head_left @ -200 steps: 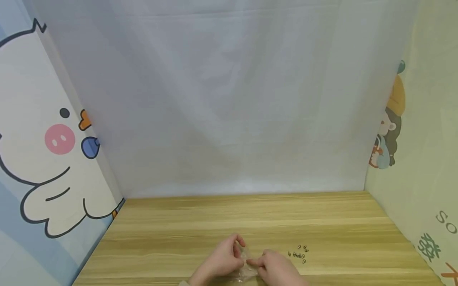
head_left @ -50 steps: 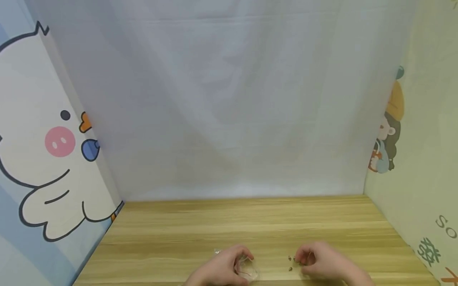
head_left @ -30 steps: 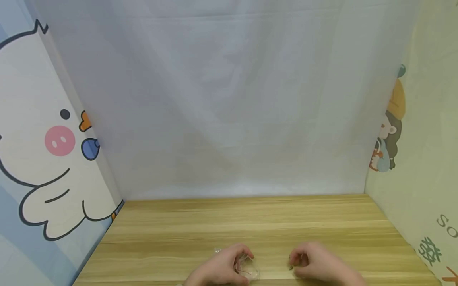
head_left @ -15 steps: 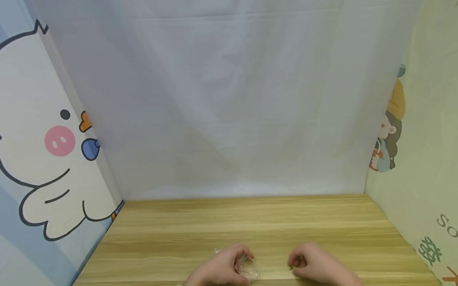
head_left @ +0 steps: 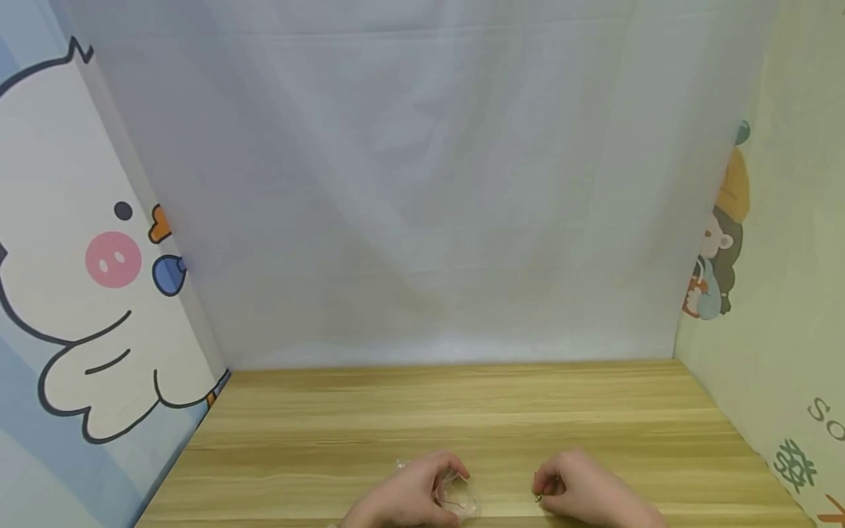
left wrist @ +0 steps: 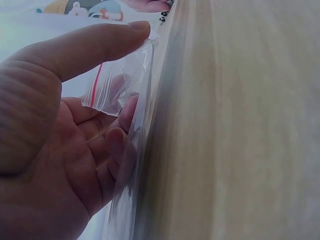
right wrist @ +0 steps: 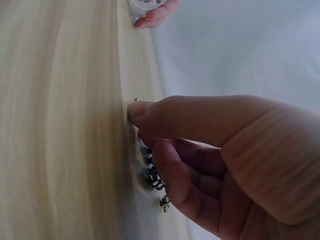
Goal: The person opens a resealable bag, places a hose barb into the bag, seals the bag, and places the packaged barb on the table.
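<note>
My left hand [head_left: 412,490] holds a clear plastic zip bag [head_left: 460,500] near the table's front. The thumb lies on one side of the bag and curled fingers on the other. In the left wrist view the bag's red zip strip [left wrist: 96,82] shows near its spread mouth. My right hand [head_left: 584,488] is low over the table, to the right of the bag, with thumb and fingers curled together. A small metal screw [head_left: 538,498] sits at its fingertips. Several dark screws [right wrist: 155,178] show behind the curled fingers in the right wrist view, partly hidden.
The wood-grain table [head_left: 317,418] reaches back to a plain pale curtain [head_left: 422,220]. Printed cloths stand at both sides, one with a white cartoon duck [head_left: 53,220]. Another corner of clear plastic [head_left: 400,463] pokes out behind my left hand.
Both hands were together at the bag first; the right has since moved right to the scattered screws. Fewer screws show on the table. In the last half second the hands hardly moved.
</note>
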